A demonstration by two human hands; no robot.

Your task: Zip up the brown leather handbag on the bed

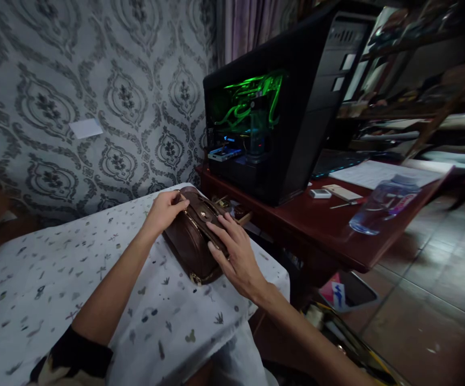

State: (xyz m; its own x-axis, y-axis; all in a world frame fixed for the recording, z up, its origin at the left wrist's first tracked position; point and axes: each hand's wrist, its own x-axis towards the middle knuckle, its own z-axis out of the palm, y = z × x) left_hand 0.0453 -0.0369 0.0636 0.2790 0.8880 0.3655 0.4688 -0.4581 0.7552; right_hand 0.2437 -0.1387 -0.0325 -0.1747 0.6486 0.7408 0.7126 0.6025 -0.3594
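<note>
A brown leather handbag [184, 241] with gold-coloured zippers and a metal button lies on the patterned white cloth. My left hand [168, 208] is at the bag's far left corner, thumb and fingers closed on its zippered edge. Whether a zipper pull is between those fingertips I cannot make out. Across the right side of the bag rests my right hand [236, 252], its fingers stretched out and a little apart over the flap. A gold zipper end [196, 279] shows at the bag's near lower corner.
The white cloth [75, 257] covers a surface ending right of the bag. A dark red desk [337, 236] bears a black computer case [296, 118] lit green, a clear bottle [385, 203] and papers [377, 172]. A bin [356, 292] stands below. Patterned wall [127, 96] lies behind.
</note>
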